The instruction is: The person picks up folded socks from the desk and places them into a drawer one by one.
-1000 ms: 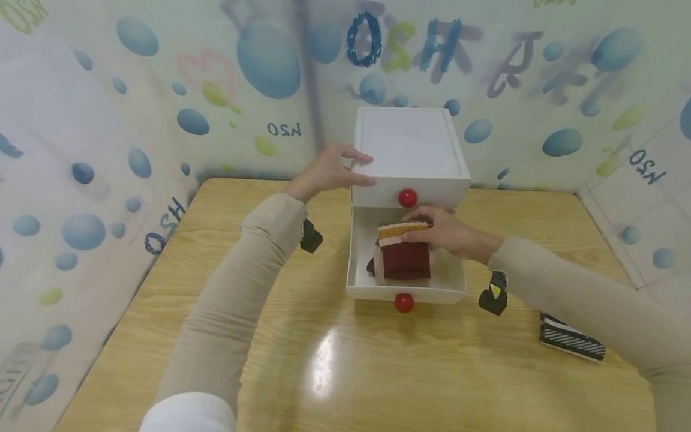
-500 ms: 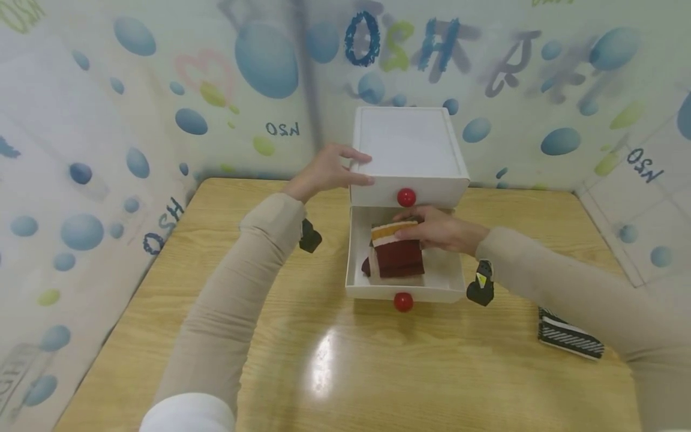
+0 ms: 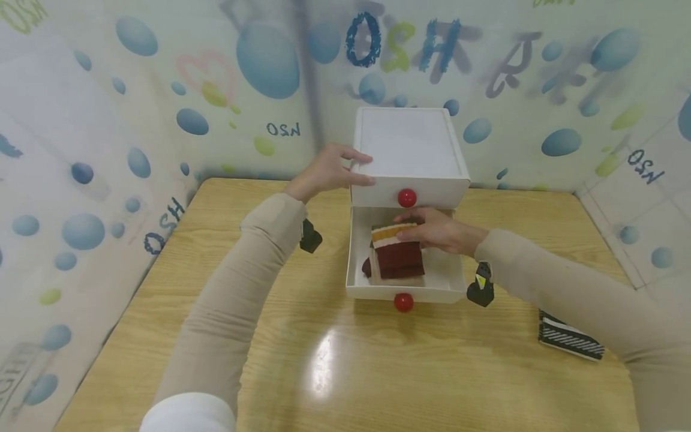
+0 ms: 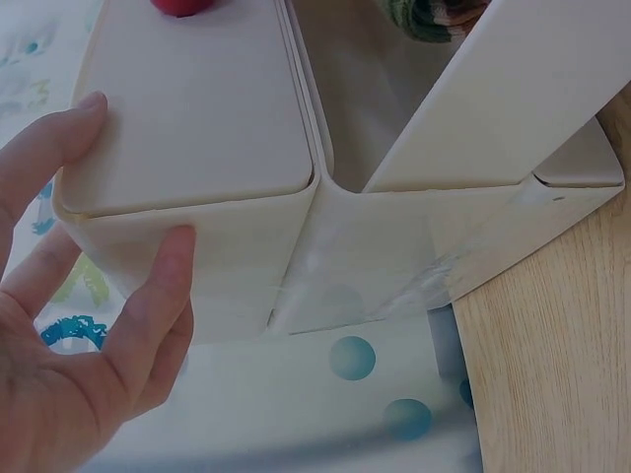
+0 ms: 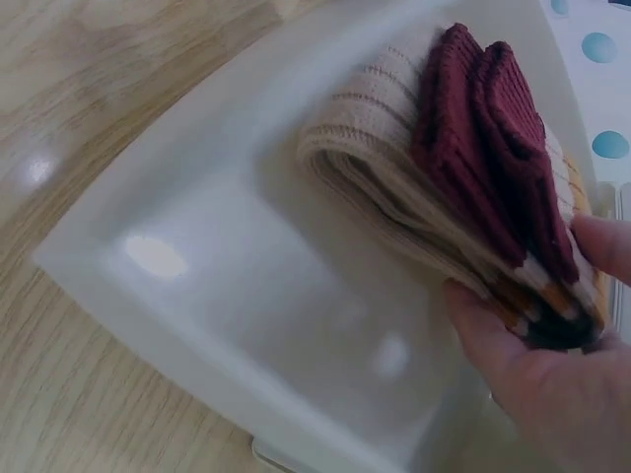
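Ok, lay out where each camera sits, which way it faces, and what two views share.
Head: worn on the head, facing forward and down at the white drawer unit; both hands, the left hand and right hand, and sleeves show.
Left wrist: faces the closed upper drawer and the unit's side; the left hand shows in part.
Right wrist: looks into the open lower drawer; part of the right hand shows, gripping folded knitwear.
Shared: head and right wrist both show that knitwear.

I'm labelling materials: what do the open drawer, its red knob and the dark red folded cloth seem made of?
Drawer: probably plastic, smooth with soft highlights.
Knob: perhaps plastic or painted wood, smooth and evenly red.
Cloth: matte knit, with visible ribbing; fibre unclear.
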A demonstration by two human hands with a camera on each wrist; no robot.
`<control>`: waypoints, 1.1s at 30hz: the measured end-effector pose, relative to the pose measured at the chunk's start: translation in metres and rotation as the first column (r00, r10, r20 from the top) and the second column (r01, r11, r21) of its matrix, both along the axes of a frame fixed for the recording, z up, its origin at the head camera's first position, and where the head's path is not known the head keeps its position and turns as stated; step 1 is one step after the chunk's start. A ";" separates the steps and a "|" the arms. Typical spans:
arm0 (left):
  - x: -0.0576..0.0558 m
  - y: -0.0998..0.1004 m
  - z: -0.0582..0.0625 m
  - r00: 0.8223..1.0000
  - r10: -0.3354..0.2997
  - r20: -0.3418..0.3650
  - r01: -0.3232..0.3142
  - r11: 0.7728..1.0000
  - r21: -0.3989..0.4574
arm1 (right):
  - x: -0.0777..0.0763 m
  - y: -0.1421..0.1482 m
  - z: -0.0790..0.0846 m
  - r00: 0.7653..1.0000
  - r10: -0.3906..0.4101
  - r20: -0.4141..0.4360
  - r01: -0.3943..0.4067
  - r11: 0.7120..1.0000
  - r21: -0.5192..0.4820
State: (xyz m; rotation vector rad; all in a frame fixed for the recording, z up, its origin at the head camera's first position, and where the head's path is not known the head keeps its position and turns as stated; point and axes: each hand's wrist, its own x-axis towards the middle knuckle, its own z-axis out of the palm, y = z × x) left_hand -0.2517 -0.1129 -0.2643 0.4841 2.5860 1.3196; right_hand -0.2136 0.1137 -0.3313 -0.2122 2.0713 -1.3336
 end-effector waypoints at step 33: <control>0.002 0.001 0.001 1.000 -0.004 -0.013 0.004 1.000 0.000 | 0.018 0.022 0.013 0.970 0.102 -0.223 -0.090 0.994 0.065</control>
